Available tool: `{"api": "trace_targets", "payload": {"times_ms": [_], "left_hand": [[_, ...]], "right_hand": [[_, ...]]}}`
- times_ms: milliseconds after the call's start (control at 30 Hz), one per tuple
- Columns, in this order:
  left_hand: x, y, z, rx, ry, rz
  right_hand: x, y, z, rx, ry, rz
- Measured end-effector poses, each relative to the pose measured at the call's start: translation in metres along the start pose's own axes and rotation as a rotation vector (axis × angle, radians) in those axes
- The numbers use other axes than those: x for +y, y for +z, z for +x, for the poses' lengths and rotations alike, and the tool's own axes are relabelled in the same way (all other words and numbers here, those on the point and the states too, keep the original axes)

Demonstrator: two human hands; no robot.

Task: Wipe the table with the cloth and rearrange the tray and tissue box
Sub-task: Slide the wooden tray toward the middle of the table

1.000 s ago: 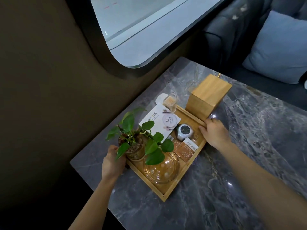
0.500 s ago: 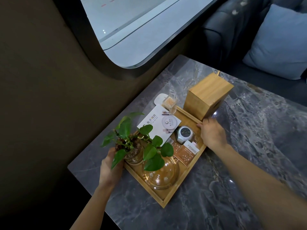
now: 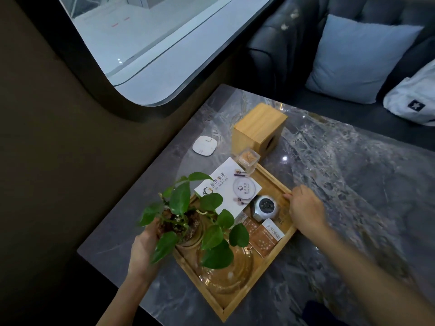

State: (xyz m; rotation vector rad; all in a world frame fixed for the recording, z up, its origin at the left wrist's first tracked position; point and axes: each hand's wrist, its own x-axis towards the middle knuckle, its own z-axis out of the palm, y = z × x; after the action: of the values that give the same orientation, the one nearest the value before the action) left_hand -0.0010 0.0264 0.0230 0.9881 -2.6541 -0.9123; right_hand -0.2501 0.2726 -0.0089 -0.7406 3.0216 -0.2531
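Observation:
A wooden tray lies diagonally on the grey marble table. It carries a leafy plant in a glass pot, a glass bowl, a white card, a round silver device and brown packets. My left hand grips the tray's left edge behind the plant. My right hand holds the tray's right rim. The wooden tissue box stands beyond the tray, apart from it. No cloth is in view.
A white square coaster lies near the table's wall-side edge. A small glass cube sits at the tray's far corner. A dark sofa with a blue cushion and a white bag is behind the table. A window is upper left.
The tray has been pulled toward me and away from the tissue box, opening a gap and uncovering the white coaster. Both hands stayed on the tray.

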Motion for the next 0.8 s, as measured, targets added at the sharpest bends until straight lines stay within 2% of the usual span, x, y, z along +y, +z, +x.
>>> {"api": "trace_targets", "payload": {"times_ms": [133, 267, 433, 800], "left_hand": [[0.015, 0.016, -0.001, -0.089, 0.032, 0.006], [0.038, 0.038, 0.004, -0.145, 0.154, 0.078], [0.082, 0.065, 0.021, -0.225, 0.084, -0.054], [0.165, 0.122, 0.059, -0.386, 0.116, -0.183]], "right_hand": [[0.031, -0.008, -0.025, -0.003, 0.105, 0.028], [0.064, -0.021, -0.039, -0.034, 0.212, -0.015], [0.108, -0.037, -0.051, -0.073, 0.286, -0.023], [0.177, -0.048, -0.057, -0.03, 0.52, -0.001]]}}
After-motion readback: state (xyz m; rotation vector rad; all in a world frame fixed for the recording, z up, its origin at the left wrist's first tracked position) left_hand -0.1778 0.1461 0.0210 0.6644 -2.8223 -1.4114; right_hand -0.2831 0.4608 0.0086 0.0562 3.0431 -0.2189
